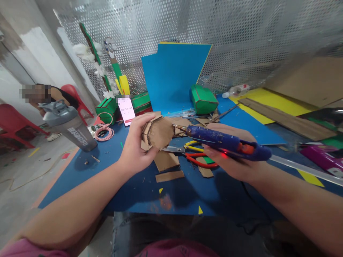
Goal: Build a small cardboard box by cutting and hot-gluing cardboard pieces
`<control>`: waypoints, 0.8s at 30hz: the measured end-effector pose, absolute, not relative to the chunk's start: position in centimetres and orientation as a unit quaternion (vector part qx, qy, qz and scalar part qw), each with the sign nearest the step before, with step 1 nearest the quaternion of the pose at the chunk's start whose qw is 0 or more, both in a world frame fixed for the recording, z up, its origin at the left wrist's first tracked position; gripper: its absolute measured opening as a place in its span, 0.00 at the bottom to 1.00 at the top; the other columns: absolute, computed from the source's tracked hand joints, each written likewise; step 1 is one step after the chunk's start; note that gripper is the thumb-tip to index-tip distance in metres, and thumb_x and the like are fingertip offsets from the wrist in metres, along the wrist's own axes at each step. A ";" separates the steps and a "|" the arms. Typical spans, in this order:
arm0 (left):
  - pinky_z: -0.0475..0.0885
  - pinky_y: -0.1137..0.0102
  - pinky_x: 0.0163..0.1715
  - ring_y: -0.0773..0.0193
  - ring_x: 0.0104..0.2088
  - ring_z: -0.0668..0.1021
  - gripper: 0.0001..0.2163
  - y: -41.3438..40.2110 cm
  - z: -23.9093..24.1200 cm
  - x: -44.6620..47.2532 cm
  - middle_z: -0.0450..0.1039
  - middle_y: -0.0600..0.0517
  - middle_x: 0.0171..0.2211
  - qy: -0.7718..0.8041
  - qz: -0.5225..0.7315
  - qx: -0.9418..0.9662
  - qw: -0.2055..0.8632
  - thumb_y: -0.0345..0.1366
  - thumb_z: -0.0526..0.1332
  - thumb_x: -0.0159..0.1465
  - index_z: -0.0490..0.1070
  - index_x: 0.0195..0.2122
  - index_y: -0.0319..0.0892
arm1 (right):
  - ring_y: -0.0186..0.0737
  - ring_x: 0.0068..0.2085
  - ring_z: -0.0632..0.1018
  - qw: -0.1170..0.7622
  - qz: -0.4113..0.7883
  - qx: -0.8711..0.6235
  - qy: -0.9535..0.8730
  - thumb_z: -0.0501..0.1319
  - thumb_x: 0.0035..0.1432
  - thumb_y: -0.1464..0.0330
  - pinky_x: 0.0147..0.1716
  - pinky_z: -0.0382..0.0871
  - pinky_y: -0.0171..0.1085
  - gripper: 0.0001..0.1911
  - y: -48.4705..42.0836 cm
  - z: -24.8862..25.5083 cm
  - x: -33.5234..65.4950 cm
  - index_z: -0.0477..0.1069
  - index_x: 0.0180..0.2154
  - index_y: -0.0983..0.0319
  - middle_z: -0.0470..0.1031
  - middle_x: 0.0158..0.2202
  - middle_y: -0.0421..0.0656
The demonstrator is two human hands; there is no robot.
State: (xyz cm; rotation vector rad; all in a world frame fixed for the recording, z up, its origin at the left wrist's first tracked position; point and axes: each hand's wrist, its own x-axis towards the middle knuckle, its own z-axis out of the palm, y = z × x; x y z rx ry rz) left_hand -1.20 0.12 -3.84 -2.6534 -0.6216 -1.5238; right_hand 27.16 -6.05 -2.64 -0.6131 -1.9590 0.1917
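In the head view my left hand (138, 146) is wrapped round a small many-sided cardboard box (161, 132), its flat face turned towards me. My right hand (233, 157) grips a blue hot glue gun (214, 137) with a red light and a clear glue stick (300, 167) sticking out of its back. The gun's nozzle (177, 126) points left at the box's right edge; whether it touches cannot be made out. Below and between the hands lie scissors (199, 159) with red and yellow handles, partly covering cardboard scraps (167, 162).
A grey shaker bottle (72, 125), a coil of pink cord (104, 132) and a phone with a timer (125, 110) stand or lie to the left. Behind are blue boards (174, 78) and a green box (203, 99). A cardboard strip (289, 119) lies right. A person (57, 94) sits far left.
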 end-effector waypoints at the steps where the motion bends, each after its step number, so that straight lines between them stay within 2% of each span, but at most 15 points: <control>1: 0.79 0.47 0.64 0.45 0.65 0.79 0.32 0.1 -3.8 -1.2 0.73 0.40 0.65 -0.198 -0.491 -0.849 0.011 0.36 0.70 0.69 0.60 0.72 0.51 | 0.40 0.26 0.70 0.512 0.076 -0.256 -0.816 0.66 0.66 0.74 0.25 0.67 0.39 0.15 -6.1 -2.6 27.1 0.62 0.32 0.53 0.66 0.26 0.36; 7: 0.78 0.47 0.65 0.45 0.66 0.78 0.32 -0.1 -3.9 -1.2 0.73 0.40 0.65 -0.200 -0.494 -0.846 0.007 0.33 0.69 0.68 0.61 0.72 0.51 | 0.40 0.25 0.70 0.508 0.073 -0.260 -0.818 0.65 0.65 0.74 0.24 0.66 0.39 0.16 -6.1 -2.5 27.1 0.61 0.31 0.54 0.66 0.25 0.36; 20: 0.78 0.49 0.65 0.46 0.65 0.78 0.32 -0.1 -3.9 -1.0 0.73 0.41 0.65 -0.197 -0.506 -0.840 0.011 0.34 0.69 0.68 0.61 0.72 0.51 | 0.41 0.25 0.72 0.510 0.084 -0.265 -0.814 0.66 0.64 0.75 0.24 0.67 0.40 0.15 -6.1 -2.4 27.1 0.64 0.30 0.54 0.68 0.25 0.37; 24: 0.78 0.48 0.64 0.45 0.64 0.79 0.32 0.0 -4.0 -1.0 0.73 0.41 0.64 -0.206 -0.505 -0.838 0.014 0.38 0.70 0.69 0.61 0.71 0.51 | 0.41 0.25 0.71 0.512 0.092 -0.264 -0.812 0.67 0.64 0.74 0.24 0.65 0.41 0.15 -6.2 -2.4 27.0 0.64 0.30 0.54 0.68 0.24 0.37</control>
